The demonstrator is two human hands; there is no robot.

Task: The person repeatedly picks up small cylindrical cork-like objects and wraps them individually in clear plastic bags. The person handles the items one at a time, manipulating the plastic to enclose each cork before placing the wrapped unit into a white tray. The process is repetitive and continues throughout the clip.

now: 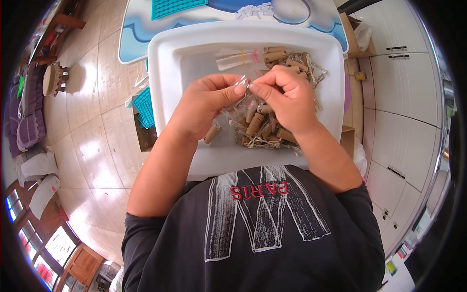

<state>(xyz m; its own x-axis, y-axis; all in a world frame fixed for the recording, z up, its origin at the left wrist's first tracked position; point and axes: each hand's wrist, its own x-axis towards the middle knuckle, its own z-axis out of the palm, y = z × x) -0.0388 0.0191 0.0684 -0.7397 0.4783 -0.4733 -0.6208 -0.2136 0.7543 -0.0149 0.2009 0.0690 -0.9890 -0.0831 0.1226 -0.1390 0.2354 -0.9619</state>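
Head view: left hand (209, 100) and right hand (288, 100) pinch a clear plastic bag (245, 82) above brown stoppers (255, 124); step judged bag handling, next move calling for fine control.

Over the tub (160, 97), the curled fingers of my left hand (206, 100) are partly hidden from view, and my right hand (289, 97) covers some of the brown cylinders (255, 125) inside the tub. The clear plastic (243, 82) at my fingertips is too small and glossy to make out. Wires (318, 75) in the tub tangle too finely to tell apart. Beyond the tub, the top edge cuts off a teal tray (177, 7), and the white pieces (253, 10) are too tiny to name.
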